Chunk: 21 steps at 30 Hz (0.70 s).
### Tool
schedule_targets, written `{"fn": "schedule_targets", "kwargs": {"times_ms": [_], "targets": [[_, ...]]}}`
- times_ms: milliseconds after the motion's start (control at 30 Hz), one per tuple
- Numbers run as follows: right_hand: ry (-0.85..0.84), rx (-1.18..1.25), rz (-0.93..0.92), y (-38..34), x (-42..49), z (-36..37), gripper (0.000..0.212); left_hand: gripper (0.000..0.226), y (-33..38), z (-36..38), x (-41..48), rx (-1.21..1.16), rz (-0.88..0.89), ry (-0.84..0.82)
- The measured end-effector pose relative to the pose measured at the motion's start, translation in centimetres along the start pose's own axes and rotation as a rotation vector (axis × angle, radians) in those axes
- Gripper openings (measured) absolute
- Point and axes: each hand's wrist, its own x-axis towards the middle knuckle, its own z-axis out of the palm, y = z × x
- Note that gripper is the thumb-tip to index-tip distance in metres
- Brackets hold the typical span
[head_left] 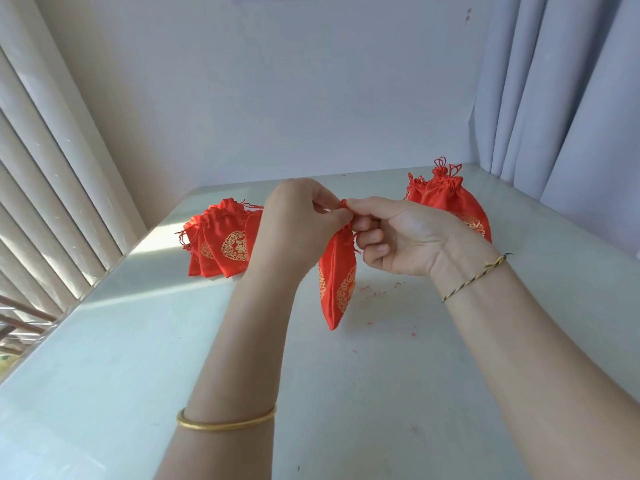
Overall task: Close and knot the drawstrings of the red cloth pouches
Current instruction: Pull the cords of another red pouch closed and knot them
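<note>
A: How do I tighten this knot well?

B: Left hand (298,225) and right hand (393,237) both pinch the cord (343,203). I'd keep the neck bunched and pull the knot snug against it.

A: And the pouch (337,282)?

B: It hangs from the fingers above the worktop (346,410): red satin, gold medallions, mouth gathered. More pouches lie beyond, a left pile (225,247) at ten o'clock and a right pile (446,195) at two.

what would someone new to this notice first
The eye lands on the red pouch with gold embroidery, hanging mid-frame over the pale table, its gathered top pinched by the left hand and right hand. Behind lie more pouches: a left heap and a right heap near the curtain.
</note>
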Motion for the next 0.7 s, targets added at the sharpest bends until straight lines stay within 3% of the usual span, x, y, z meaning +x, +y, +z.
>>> {"fn": "schedule_targets", "kwargs": {"times_ms": [167,333,467,700], "targets": [[0.083,-0.156,-0.185,-0.2,0.0,-0.6,0.005,0.016,-0.4,-0.2,-0.1,-0.093,-0.029,-0.038],[0.212,-0.371,-0.357,-0.2,0.2,-1.5,0.005,0.017,-1.0,-0.9,0.2,-0.481,-0.255,-0.150],[0.278,-0.408,-0.441,0.3,0.8,-1.7,0.013,0.027,-1.1,-0.8,0.4,-0.608,-0.404,-0.191],[0.355,-0.472,-0.497,1.1,1.4,-1.8,0.019,0.027,-0.7,0.0,0.2,-0.725,-0.402,-0.341]]}}
